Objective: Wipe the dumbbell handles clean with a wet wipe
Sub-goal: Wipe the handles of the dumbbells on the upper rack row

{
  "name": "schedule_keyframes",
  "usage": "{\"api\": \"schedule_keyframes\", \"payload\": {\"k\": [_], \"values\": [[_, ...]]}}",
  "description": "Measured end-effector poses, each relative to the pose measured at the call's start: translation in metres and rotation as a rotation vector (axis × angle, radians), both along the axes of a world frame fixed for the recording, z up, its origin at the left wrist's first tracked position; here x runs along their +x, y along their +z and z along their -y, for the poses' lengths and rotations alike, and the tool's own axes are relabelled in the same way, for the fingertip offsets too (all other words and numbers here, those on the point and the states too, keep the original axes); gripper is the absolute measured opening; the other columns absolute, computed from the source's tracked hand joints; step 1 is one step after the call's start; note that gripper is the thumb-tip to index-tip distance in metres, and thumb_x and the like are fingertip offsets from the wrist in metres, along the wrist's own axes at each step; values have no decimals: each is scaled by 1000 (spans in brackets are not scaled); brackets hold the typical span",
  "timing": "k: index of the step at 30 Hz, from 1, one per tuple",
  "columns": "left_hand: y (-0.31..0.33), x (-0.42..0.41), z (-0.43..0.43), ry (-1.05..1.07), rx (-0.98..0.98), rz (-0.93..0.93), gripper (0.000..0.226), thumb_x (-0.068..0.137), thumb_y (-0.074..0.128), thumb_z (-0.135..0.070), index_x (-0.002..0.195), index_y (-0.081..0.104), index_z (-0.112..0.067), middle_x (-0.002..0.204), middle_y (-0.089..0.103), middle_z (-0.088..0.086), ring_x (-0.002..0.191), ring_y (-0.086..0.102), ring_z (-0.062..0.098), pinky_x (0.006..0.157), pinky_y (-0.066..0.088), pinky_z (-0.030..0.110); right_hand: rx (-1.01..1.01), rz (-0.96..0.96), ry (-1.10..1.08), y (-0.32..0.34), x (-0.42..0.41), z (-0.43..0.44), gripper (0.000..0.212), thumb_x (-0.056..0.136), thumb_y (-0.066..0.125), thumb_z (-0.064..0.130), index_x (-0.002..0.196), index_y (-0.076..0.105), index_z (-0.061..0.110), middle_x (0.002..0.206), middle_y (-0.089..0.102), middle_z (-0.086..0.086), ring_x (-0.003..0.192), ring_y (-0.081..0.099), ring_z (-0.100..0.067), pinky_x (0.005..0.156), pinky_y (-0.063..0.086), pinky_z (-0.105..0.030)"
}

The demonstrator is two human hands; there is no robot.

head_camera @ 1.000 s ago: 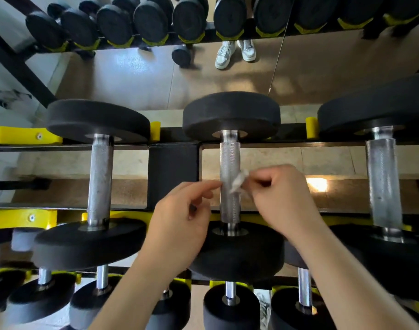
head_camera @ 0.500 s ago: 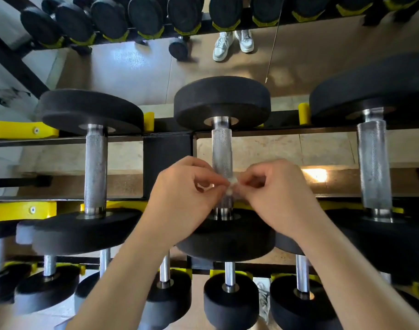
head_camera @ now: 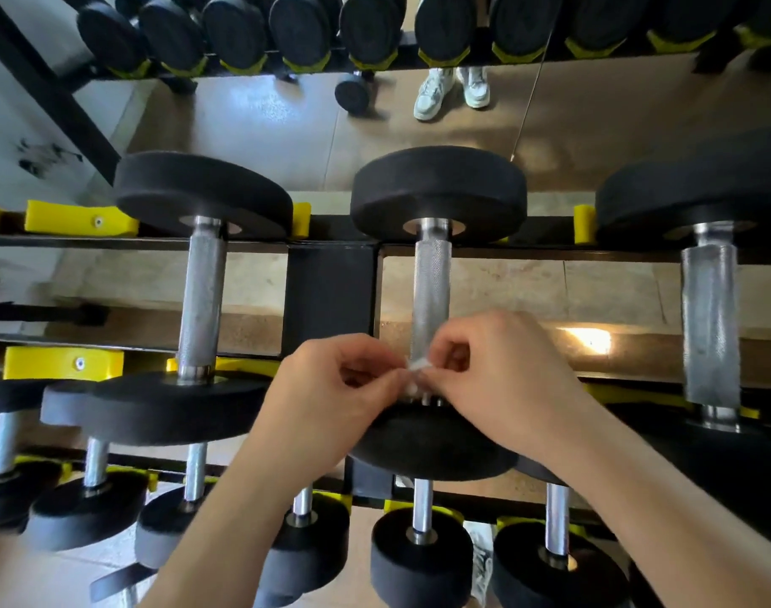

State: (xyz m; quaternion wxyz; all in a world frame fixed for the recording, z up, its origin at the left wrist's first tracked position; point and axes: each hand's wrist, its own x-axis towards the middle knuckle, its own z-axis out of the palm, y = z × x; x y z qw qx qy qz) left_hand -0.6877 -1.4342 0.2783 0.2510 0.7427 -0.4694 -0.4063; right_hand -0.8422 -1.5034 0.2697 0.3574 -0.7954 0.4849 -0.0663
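Three black dumbbells lie on the top shelf of the rack, each with a knurled silver handle. The middle dumbbell's handle (head_camera: 431, 291) runs away from me. My left hand (head_camera: 331, 401) and my right hand (head_camera: 502, 379) meet over its near end, fingertips pinched together on a small white wet wipe (head_camera: 418, 366). Only a sliver of the wipe shows between the fingers. The near end of the handle is hidden behind my hands. The left dumbbell's handle (head_camera: 201, 300) and the right dumbbell's handle (head_camera: 710, 326) are bare.
The black rack frame (head_camera: 331, 291) has yellow cradles (head_camera: 79, 219). Smaller dumbbells (head_camera: 421, 550) sit on the lower shelf. A mirror behind shows more dumbbells (head_camera: 304, 32) and a person's white shoes (head_camera: 451, 87) on a tiled floor.
Both hands have closed in on the wipe and dropped toward the near end of the middle handle. The wipe, loose and visible a second ago, is now bunched between the fingertips.
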Motion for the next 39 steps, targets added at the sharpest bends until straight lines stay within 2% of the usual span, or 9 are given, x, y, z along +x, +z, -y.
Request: {"api": "schedule_keyframes", "payload": {"k": [2, 5, 10, 15, 19, 24, 30, 34, 39], "values": [[-2, 0, 2, 56, -16, -29, 17, 77, 77, -28, 93, 70, -32, 79, 72, -13, 78, 68, 1, 77, 57, 26, -123, 116, -63, -10, 12, 1, 14, 83, 71, 36, 73, 62, 29, 68, 57, 14, 64, 57, -3, 63, 52, -25], [-4, 2, 4, 120, -71, -19, 26, 74, 79, -31, 94, 63, -36, 81, 70, -12, 78, 67, 1, 73, 55, 21, -247, 149, -127, -11, 16, 1, 15, 85, 69, 35, 74, 64, 26, 64, 53, 16, 57, 49, 0, 55, 42, -17], [7, -3, 11, -227, -24, 250, 10, 76, 68, -44, 79, 60, -49, 81, 62, -22, 81, 58, -10, 72, 48, 9, 10, -66, 35, 2, 1, 1, 12, 87, 66, 39, 79, 64, 31, 72, 56, 15, 68, 54, -1, 62, 47, -20], [2, -3, 24, -157, -152, 321, 45, 84, 66, -37, 128, 53, -39, 95, 62, -20, 82, 59, -5, 74, 47, 9, -249, 93, -160, -1, 22, 15, 11, 88, 66, 30, 81, 64, 23, 71, 58, 9, 62, 52, -3, 56, 40, -19], [-1, 0, 16, -256, -335, 299, 43, 83, 67, -27, 126, 60, -29, 106, 58, -18, 89, 60, -1, 79, 53, 15, -61, -26, -9, 0, 6, 4, 17, 90, 63, 31, 75, 57, 29, 65, 53, 10, 59, 51, -2, 55, 34, -16], [-4, -8, 23, -241, -301, 312, 54, 85, 65, -33, 134, 43, -40, 96, 50, -25, 88, 55, -7, 76, 48, 7, -300, 179, -293, -8, 17, 27, 8, 88, 66, 24, 80, 63, 22, 66, 54, 11, 59, 52, -3, 53, 39, -18], [-13, -2, 38, -210, -460, 343, 11, 87, 69, -26, 97, 71, -25, 90, 63, -16, 82, 61, 1, 72, 52, 19, -149, 310, -270, -19, 9, 12, 5, 83, 67, 26, 88, 66, 26, 85, 61, 14, 81, 56, 2, 73, 45, -7], [-15, -5, 55, -95, -524, 349, 18, 86, 70, -21, 104, 72, -22, 91, 62, -18, 83, 59, -3, 77, 47, 8, -422, 370, -424, -21, 29, 38, 10, 85, 69, 18, 94, 73, 18, 89, 67, 7, 76, 59, 1, 71, 44, -4], [-17, 1, 77, -171, -579, 582, 24, 91, 52, -30, 96, 73, -20, 98, 68, -6, 88, 55, 10, 75, 38, 15, -487, 314, -360, -22, 30, 26, 29, 88, 59, 19, 115, 68, 11, 110, 65, -4, 100, 61, -13, 88, 49, -19]]}}
